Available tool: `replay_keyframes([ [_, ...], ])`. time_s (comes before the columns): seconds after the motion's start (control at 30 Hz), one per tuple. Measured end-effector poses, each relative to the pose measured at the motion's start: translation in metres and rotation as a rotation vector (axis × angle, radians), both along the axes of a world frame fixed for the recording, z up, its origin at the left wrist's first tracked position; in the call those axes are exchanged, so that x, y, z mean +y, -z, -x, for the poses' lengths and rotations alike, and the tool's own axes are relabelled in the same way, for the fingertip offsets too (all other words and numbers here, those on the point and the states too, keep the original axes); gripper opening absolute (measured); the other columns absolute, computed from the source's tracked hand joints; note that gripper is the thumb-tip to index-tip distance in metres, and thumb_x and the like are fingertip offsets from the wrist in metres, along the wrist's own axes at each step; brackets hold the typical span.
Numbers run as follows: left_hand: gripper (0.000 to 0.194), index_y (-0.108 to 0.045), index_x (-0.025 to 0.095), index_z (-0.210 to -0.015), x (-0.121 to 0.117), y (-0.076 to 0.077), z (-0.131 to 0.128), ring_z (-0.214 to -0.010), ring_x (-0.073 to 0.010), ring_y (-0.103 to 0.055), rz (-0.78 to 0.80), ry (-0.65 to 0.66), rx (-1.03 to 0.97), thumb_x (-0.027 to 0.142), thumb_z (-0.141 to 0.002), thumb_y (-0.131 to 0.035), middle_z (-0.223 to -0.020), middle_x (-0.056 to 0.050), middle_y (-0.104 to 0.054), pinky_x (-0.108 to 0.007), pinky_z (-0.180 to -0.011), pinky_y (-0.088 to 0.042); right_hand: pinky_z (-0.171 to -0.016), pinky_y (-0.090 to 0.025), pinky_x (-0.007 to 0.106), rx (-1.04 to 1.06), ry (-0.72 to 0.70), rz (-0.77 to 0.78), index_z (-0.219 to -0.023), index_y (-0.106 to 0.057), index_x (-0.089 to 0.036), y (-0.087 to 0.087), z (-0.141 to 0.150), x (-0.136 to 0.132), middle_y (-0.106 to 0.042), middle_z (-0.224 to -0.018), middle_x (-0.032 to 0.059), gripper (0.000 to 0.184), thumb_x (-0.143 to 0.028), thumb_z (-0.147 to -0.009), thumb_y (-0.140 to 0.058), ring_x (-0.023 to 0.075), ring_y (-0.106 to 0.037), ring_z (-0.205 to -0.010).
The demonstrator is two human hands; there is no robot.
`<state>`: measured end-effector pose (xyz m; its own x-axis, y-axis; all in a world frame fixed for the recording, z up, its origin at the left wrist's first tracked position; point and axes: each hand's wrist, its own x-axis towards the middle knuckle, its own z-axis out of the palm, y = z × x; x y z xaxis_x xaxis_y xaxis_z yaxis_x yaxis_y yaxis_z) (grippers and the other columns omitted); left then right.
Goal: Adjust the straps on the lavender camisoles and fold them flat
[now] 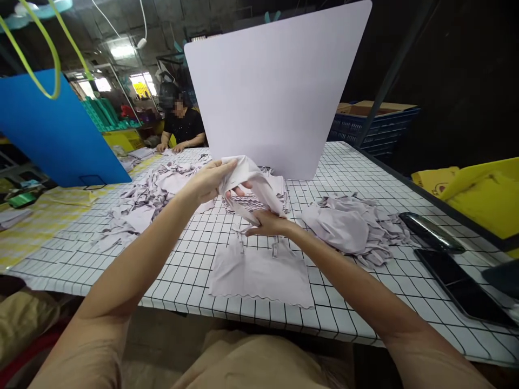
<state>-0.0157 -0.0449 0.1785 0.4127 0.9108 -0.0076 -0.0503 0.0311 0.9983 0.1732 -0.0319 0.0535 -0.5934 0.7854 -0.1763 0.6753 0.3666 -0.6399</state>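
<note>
A pale lilac garment (265, 189) is stretched in the air between my hands. My left hand (213, 178) grips its upper end, thumb on top and some fingers showing beneath the cloth. My right hand (267, 222) closes on the lower end, where a strip of fabric hangs loose. Below, a pale strappy camisole top (261, 275) lies flat on the table, its wavy hem toward me and its straps partly under my right hand. Behind the held garment rises a folded stack of the same cloth (279, 186), partly hidden by my hands.
Crumpled lilac garments lie in a left heap (141, 210) and a right heap (348, 224) on the checked table (182, 281). A white board (275, 86) stands behind the stack. A phone (458, 283) and a dark glossy case (432, 232) are at right. A person (182, 127) works beyond.
</note>
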Motion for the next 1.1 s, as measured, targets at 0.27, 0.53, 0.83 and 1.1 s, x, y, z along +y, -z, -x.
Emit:
replay_keyframes([
  [0.27, 0.024, -0.065, 0.007, -0.085, 0.000, 0.097, 0.026, -0.046, -0.0158, -0.065, 0.219, -0.185, -0.058, 0.030, -0.090, -0.072, -0.064, -0.008, -0.069, -0.023, -0.043, -0.053, -0.088, -0.052, 0.041, -0.052, 0.178, 0.103, -0.113, -0.070, -0.020, 0.039, -0.024, 0.028, -0.074, -0.095, 0.0111, 0.045, -0.057, -0.089, -0.058, 0.0298, -0.068, -0.099],
  [0.53, 0.030, -0.065, 0.011, -0.081, 0.002, 0.149, 0.017, -0.044, -0.0167, -0.064, 0.265, -0.263, -0.073, 0.038, -0.084, -0.077, -0.057, -0.006, -0.067, -0.020, -0.036, -0.044, -0.077, -0.056, 0.034, 0.299, 0.143, 0.114, -0.090, -0.066, -0.019, 0.048, -0.016, 0.019, -0.072, -0.089, 0.0084, 0.029, -0.046, -0.080, -0.071, 0.0220, -0.068, -0.085],
  [0.83, 0.026, -0.071, 0.011, -0.077, 0.034, 0.107, 0.037, -0.054, -0.0101, -0.063, 0.085, -0.357, -0.082, 0.030, -0.069, -0.087, -0.066, -0.003, -0.072, -0.017, -0.051, -0.049, -0.095, -0.052, 0.051, 0.412, 0.543, -0.098, -0.089, -0.067, -0.017, -0.019, -0.104, 0.037, -0.068, -0.085, 0.0068, 0.039, -0.044, -0.066, -0.084, 0.0225, -0.063, -0.084],
  [1.1, 0.023, -0.078, 0.011, -0.072, 0.028, 0.009, -0.008, -0.049, -0.0085, -0.052, -0.378, 0.039, 0.402, 0.032, -0.069, -0.087, -0.055, -0.002, -0.063, -0.018, -0.043, -0.033, -0.085, -0.054, 0.029, 0.677, -0.226, 0.214, -0.118, -0.070, -0.020, -0.093, -0.026, 0.044, -0.072, -0.113, 0.0068, 0.046, -0.047, -0.082, -0.077, 0.0166, -0.067, -0.098],
])
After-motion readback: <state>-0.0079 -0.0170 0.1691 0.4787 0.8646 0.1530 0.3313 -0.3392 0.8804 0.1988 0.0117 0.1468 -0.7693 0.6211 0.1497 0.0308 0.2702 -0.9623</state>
